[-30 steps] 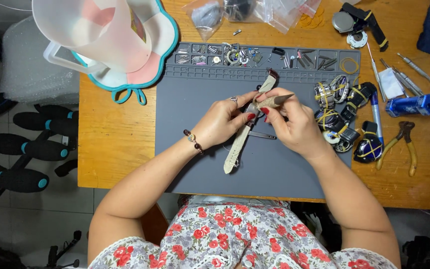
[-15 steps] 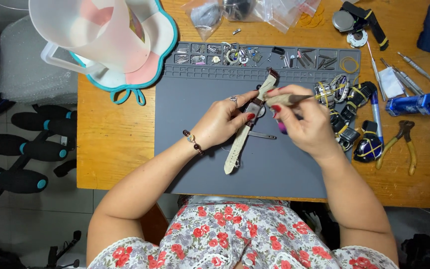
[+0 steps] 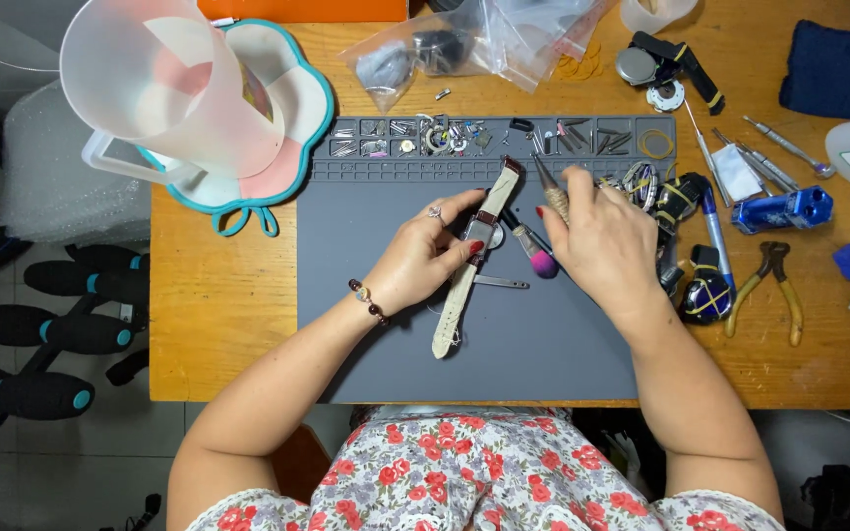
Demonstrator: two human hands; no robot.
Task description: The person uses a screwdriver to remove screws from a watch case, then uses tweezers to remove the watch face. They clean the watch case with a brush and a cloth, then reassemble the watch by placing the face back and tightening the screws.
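Centre of frame: left hand (image 3: 423, 258) pinches a wristwatch (image 3: 474, 258) at its case, fingers closed on it; the pale cream strap runs diagonally, the lower end resting on the grey mat (image 3: 366, 344), the upper end pointing to the tray slots. Right hand (image 3: 606, 242) is closed round a slim tool with a knurled handle (image 3: 551, 195), tip aimed up toward the slots, just right of the watch.

Between the hands, lying on the mat: a small brush with a pink head (image 3: 539, 260) and a thin metal pin tool (image 3: 500, 282).

Mat is soft-looking, matte, with moulded compartments (image 3: 464, 138) along its top edge, full of small metal parts. Wooden counter (image 3: 218, 324) beneath it.

Upper left: translucent plastic jug (image 3: 164, 88) sitting on a flower-shaped teal-rimmed board (image 3: 302, 98). Top centre: clear plastic bags (image 3: 455, 39).

Right side crowded: dark watches with yellow accents (image 3: 705, 290), a blue metal block tool (image 3: 784, 208), yellow-handled pliers (image 3: 774, 285), metal screwdrivers (image 3: 784, 147), dark blue cloth (image 3: 833, 69).

Open room: lower half of the mat and the bare counter strip at left. The near counter edge meets the person's floral garment (image 3: 474, 472).
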